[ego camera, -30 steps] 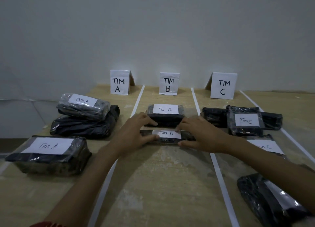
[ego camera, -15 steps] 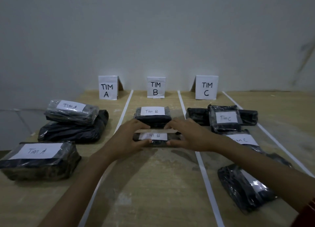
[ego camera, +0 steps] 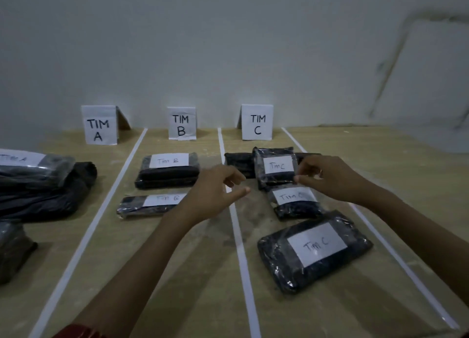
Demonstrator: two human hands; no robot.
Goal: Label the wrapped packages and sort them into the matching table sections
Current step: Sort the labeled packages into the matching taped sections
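Black wrapped packages with white labels lie in taped sections of a wooden table (ego camera: 193, 287). In the B section are a rear Tim B package (ego camera: 168, 170) and a flat front Tim B package (ego camera: 149, 205), both lying free. The C section holds a rear Tim C package (ego camera: 275, 166), a middle one (ego camera: 294, 203) and a front one (ego camera: 314, 249). My left hand (ego camera: 215, 190) hovers over the tape line between B and C, fingers loosely curled, holding nothing. My right hand (ego camera: 330, 180) has its fingertips at the rear Tim C package's lower right corner; a grip is not clear.
Folded paper signs TIM A (ego camera: 99, 124), TIM B (ego camera: 181, 123) and TIM C (ego camera: 257, 122) stand against the wall. Tim A packages (ego camera: 33, 170) are stacked at the left, with another package (ego camera: 12, 249) at the left edge. White tape lines (ego camera: 241, 249) divide the sections.
Both hands have let go of the front Tim B package and moved right toward the C section. The view has turned right as well.
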